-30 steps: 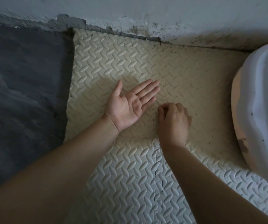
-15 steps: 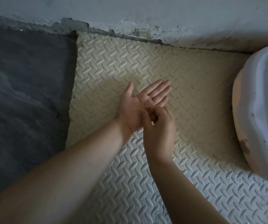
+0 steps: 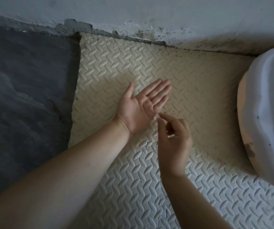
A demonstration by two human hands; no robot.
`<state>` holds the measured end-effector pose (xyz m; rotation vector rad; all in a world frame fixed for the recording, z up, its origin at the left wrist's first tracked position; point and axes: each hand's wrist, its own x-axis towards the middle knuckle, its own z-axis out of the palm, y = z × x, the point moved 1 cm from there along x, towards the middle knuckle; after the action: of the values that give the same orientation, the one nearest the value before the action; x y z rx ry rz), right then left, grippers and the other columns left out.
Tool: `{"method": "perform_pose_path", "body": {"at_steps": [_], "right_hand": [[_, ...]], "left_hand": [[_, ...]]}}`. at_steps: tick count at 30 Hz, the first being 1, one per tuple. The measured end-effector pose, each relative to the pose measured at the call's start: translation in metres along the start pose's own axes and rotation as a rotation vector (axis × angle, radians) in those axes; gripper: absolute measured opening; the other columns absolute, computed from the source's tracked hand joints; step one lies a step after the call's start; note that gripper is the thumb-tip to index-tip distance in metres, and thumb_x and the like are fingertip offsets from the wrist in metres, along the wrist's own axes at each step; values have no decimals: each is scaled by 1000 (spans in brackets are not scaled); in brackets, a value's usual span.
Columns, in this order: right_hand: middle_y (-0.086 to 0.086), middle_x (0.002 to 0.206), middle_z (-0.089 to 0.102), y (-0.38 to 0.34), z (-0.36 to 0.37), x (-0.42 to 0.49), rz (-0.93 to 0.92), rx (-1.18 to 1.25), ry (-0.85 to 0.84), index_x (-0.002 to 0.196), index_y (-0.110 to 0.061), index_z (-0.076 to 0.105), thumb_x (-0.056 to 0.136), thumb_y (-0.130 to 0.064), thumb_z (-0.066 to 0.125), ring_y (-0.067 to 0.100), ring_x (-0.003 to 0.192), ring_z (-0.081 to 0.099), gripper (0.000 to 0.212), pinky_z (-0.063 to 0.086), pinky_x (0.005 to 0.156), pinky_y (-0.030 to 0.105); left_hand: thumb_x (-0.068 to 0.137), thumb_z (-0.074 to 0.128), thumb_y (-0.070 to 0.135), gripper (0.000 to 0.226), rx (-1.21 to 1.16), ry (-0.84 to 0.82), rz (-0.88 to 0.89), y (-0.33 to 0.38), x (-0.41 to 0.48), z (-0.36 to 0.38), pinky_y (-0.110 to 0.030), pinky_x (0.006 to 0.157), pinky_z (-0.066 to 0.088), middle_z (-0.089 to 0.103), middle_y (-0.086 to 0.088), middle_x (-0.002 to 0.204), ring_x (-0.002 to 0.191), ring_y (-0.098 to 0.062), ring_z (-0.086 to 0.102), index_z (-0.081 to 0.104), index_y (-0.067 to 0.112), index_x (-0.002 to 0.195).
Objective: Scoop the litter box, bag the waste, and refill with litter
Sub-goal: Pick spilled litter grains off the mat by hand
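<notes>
I see a cream foam floor mat [image 3: 133, 66] with a raised herringbone tread, built of interlocking tiles. A jagged seam [image 3: 149, 142] crosses it, and the tile nearer me looks paler. Small dark specks [image 3: 172, 111] lie scattered near the mat's middle. Left of the mat lies a dark grey, rough floor [image 3: 25, 96]. Beyond the mat's far edge rises a pale grey painted wall [image 3: 149, 12], crumbled and stained along its base.

The left hand [image 3: 139, 107] lies palm up with straight fingers over the middle of the cream, ridged foam mat [image 3: 114, 63]. Just beside its palm, the right hand [image 3: 174, 141] hovers with loosely curled fingers, thumb and forefinger apart. A white rounded plastic litter box [image 3: 265, 113] sits at the mat's right edge. Dark grey floor [image 3: 25, 96] borders the left edge, and a chipped pale wall [image 3: 149, 14] the far edge.
</notes>
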<state>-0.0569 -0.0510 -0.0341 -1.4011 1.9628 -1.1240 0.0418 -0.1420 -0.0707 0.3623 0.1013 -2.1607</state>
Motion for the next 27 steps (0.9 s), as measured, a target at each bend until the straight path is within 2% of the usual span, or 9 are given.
{"method": "perform_pose_path", "body": {"at_steps": [2, 5, 8, 14, 18, 22, 23, 25, 27], "right_hand": [[-11, 83, 55, 11, -5, 0, 118, 3, 34, 101, -24, 72, 85, -21, 70, 9, 75, 55, 16, 52, 73, 24], [-13, 88, 56, 30, -7, 0, 189, -79, -34, 101, -26, 73, 83, -27, 72, 8, 84, 56, 18, 53, 81, 31], [-16, 88, 56, 35, -2, -2, 148, -164, -101, 100, -30, 74, 80, -33, 74, 9, 90, 55, 20, 50, 85, 38], [-17, 81, 59, 33, 8, 2, 187, -165, -8, 87, -32, 75, 77, -32, 76, 9, 85, 57, 9, 51, 81, 39], [-18, 80, 60, 33, 11, 5, 211, -211, -2, 84, -31, 74, 80, -33, 72, 8, 86, 57, 4, 49, 84, 43], [-14, 91, 64, 28, 13, 5, 165, -328, -41, 93, -26, 72, 88, -30, 64, 10, 93, 57, 10, 37, 95, 35], [-13, 92, 64, 27, 13, 6, 169, -309, -43, 92, -26, 71, 89, -29, 63, 11, 92, 57, 10, 38, 96, 37], [-13, 86, 61, 21, 14, 7, 149, -183, -37, 89, -26, 69, 88, -27, 62, 10, 85, 57, 7, 47, 87, 43], [-13, 79, 56, 7, 15, 5, 44, -79, -41, 88, -25, 67, 87, -28, 63, 9, 75, 53, 5, 50, 76, 43]], "left_hand": [[96, 10, 59, 80, 33, 23, 1, 3, -3, -6, -37, 114, 28, 40, -15, 147, 137, -25, 37, 37, -2, 141], [95, 10, 61, 82, 10, 18, -18, 7, -8, -14, -38, 115, 26, 40, -16, 148, 138, -26, 35, 39, -2, 139], [94, 11, 63, 84, 20, 2, -43, 10, -11, -18, -38, 114, 27, 39, -16, 148, 139, -25, 34, 39, -2, 139], [93, 10, 64, 86, 19, -9, -67, 9, -8, -19, -38, 115, 24, 39, -16, 148, 139, -25, 34, 41, -2, 139], [92, 10, 64, 86, 20, -15, -70, 9, -8, -20, -38, 116, 22, 39, -15, 148, 139, -25, 34, 41, -2, 138], [93, 10, 64, 86, 14, -9, -61, 8, -8, -17, -37, 117, 22, 39, -15, 148, 139, -24, 34, 42, -2, 137], [93, 10, 64, 86, 14, 0, -55, 8, -8, -17, -37, 116, 23, 40, -15, 147, 138, -24, 35, 43, -3, 136], [93, 11, 63, 86, 12, 15, -38, 7, -7, -15, -36, 115, 24, 41, -16, 147, 137, -24, 37, 44, -4, 135], [94, 11, 63, 85, 4, 13, -26, 5, -7, -12, -36, 115, 25, 40, -16, 147, 137, -24, 36, 43, -4, 137]]}}
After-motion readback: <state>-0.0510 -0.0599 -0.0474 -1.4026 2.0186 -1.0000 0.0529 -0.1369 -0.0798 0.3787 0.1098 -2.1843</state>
